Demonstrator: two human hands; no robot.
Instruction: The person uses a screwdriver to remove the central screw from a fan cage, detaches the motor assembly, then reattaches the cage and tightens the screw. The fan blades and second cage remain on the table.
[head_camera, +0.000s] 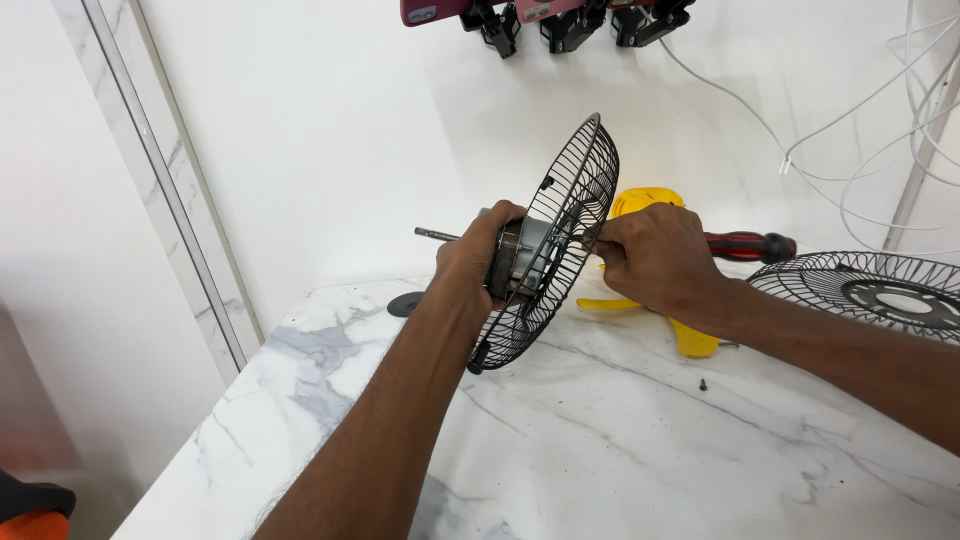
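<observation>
glossy black wire fan guard (570, 230), dull grey metal motor (525, 255), polished marble table (620, 440), shiny yellow plastic blade (690, 335)

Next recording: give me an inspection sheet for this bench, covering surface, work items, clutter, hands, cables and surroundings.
Surface: white marble-look table, veined grey.
Work items: black wire fan guard held on edge above the table, grey motor against its centre, thin shaft sticking out leftwards.
Clutter: yellow fan blade, red-and-black screwdriver, second guard lying flat, small screw, dark round disc.
Hands: left hand grips the motor; right hand pinches at the guard's hub.
Cables: white cables hang at the right wall.
Surroundings: white wall, clamps overhead.
</observation>
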